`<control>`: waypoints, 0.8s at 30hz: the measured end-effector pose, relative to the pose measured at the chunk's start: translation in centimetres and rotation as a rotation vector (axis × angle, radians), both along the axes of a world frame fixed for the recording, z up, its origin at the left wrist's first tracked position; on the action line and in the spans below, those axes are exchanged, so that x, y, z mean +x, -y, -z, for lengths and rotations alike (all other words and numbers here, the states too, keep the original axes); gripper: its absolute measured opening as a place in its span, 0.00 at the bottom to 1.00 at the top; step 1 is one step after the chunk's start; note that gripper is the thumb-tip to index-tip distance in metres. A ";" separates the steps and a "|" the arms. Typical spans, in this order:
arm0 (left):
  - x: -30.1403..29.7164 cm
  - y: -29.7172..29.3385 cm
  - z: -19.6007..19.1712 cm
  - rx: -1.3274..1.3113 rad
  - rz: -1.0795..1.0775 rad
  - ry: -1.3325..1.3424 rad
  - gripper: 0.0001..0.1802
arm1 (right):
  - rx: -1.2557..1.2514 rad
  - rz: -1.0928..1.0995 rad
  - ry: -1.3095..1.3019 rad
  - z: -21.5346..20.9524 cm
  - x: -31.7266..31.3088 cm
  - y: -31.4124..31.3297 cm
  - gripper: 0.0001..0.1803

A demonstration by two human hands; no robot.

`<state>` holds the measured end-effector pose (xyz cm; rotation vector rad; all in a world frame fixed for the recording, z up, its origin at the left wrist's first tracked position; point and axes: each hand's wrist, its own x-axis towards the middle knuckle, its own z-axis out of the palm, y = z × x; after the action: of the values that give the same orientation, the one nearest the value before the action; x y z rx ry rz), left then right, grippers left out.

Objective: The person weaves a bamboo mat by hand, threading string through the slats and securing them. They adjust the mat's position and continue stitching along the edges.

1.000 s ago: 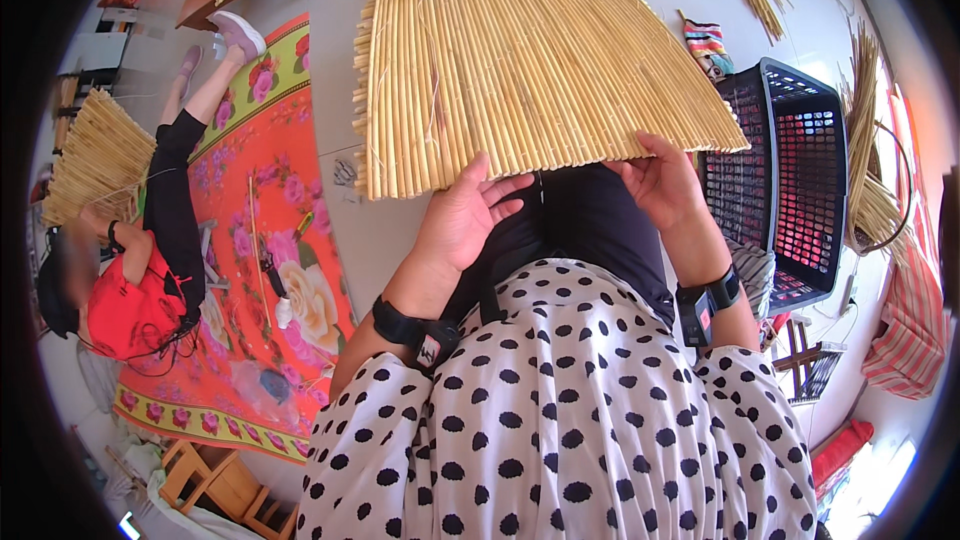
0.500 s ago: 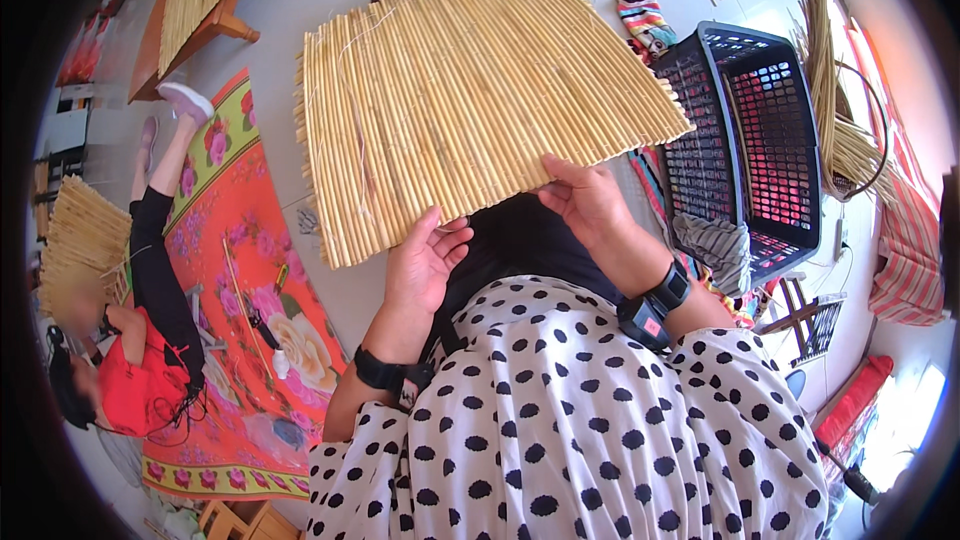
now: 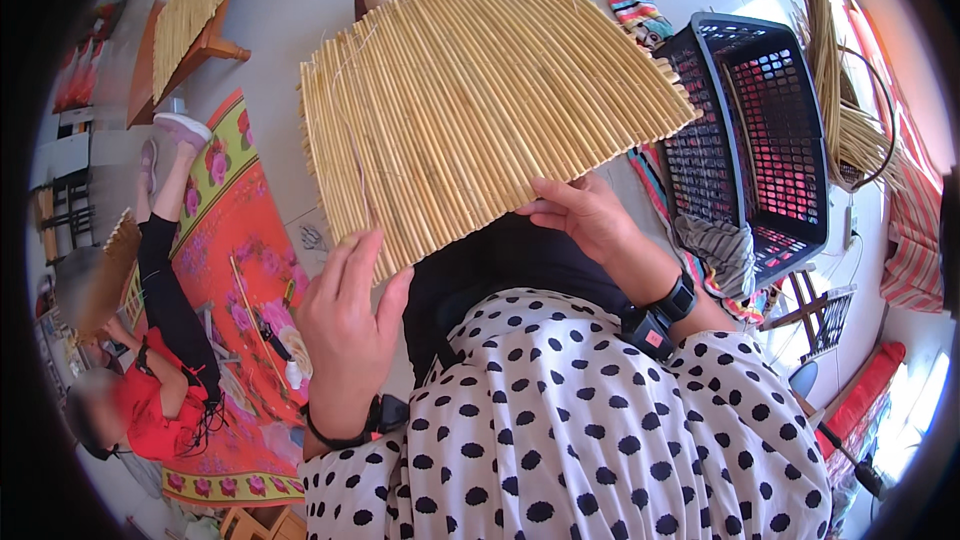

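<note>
A straw-coloured reed mat, made of thin stalks laid side by side and tied with thread, spreads out in front of my lap. Its near edge is in my right hand, thumb on top and fingers folded beneath. At the near left corner is my left hand, fingers stretched out and thumb apart, its fingertips against or just over the mat's edge. A loose strand of thread lies across the mat's left part.
A dark plastic basket stands on the right, with a bundle of reeds behind it. To the left, a co-worker in red sits by a red floral cloth. A wooden bench at far left bears another reed mat.
My left hand has let go of the near edge and moved left, its fingers opening out. The right hand still holds the mat. The co-worker has shifted posture.
</note>
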<state>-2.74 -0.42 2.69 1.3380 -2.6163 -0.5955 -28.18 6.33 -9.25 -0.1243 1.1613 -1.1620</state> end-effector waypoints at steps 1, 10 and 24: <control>-0.3 0.6 0.6 -0.066 0.044 -0.075 0.29 | -0.014 -0.010 -0.007 -0.1 0.3 0.0 0.20; -5.7 2.7 13.9 0.131 0.262 -0.033 0.51 | -0.030 -0.032 -0.072 0.3 0.2 0.1 0.18; 7.4 6.7 21.1 0.401 -0.795 -0.379 0.43 | -0.085 -0.021 -0.152 0.3 -1.4 0.5 0.20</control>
<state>4.63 -7.08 -18.37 1.9565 -1.5253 -1.1019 -29.58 5.78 -9.55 -0.2931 1.2410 -1.1999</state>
